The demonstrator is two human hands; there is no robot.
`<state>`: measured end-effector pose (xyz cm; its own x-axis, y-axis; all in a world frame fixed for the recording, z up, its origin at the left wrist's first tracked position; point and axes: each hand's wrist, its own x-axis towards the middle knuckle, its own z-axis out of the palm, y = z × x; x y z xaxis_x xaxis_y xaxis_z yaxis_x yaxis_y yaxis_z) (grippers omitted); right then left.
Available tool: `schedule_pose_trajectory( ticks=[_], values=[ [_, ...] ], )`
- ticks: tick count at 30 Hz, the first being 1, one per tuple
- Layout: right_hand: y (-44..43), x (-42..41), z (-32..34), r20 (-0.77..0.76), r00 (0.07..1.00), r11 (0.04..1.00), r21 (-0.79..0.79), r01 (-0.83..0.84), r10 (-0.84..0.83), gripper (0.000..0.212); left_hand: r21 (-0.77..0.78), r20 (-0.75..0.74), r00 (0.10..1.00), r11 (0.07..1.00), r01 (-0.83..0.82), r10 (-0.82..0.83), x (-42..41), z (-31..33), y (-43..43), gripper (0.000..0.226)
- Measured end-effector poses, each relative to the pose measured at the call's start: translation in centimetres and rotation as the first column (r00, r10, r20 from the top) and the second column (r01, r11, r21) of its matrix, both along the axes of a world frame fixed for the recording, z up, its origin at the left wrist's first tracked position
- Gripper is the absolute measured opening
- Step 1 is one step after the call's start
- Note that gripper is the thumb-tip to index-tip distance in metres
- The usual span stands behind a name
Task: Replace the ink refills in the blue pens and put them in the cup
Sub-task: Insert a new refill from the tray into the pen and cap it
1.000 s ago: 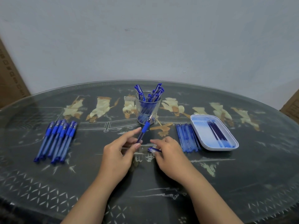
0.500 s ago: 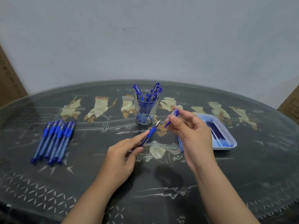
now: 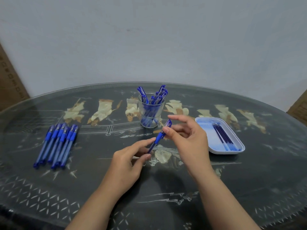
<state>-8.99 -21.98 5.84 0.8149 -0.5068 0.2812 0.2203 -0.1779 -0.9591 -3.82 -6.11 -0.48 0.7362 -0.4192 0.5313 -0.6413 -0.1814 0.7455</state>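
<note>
A row of spare pens [image 3: 56, 145] lies on the left. The left hand [image 3: 127, 161] pinches a blue pen [image 3: 159, 136] by the barrel, just before the pen-filled cup [image 3: 150, 113]. The right hand [image 3: 189, 140] pinches its capped end. Refills [image 3: 222, 136] lie in the tray [image 3: 239, 149].

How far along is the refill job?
Done: several capped pens stand in the cup. In hand: the left hand holds one pen by its barrel while the right hand pinches its cap end; it looks assembled, probably next for the cup. Left: a batch of pens lying at the left of the table. A few refills lie in the tray; old or new, cannot tell.
</note>
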Motion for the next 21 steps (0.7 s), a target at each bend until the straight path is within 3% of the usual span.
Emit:
schedule_pose_trajectory(
  ticks=[7, 21],
  values=[
    [0.71, 0.48, -0.18, 0.044, 0.999, 1.000, -0.018, 0.013, -0.012, 0.025, -0.040, -0.074, 0.997, 0.999, 0.004, -0.007, -0.11, 0.18, 0.11, 0.059],
    [0.96, 0.48, -0.06, 0.033, 0.999, 0.997, -0.083, -0.010, 0.013, 0.044, -0.076, -0.128, 0.992, 0.997, -0.003, -0.007, -0.37, 0.45, 0.17, 0.056]
  ],
)
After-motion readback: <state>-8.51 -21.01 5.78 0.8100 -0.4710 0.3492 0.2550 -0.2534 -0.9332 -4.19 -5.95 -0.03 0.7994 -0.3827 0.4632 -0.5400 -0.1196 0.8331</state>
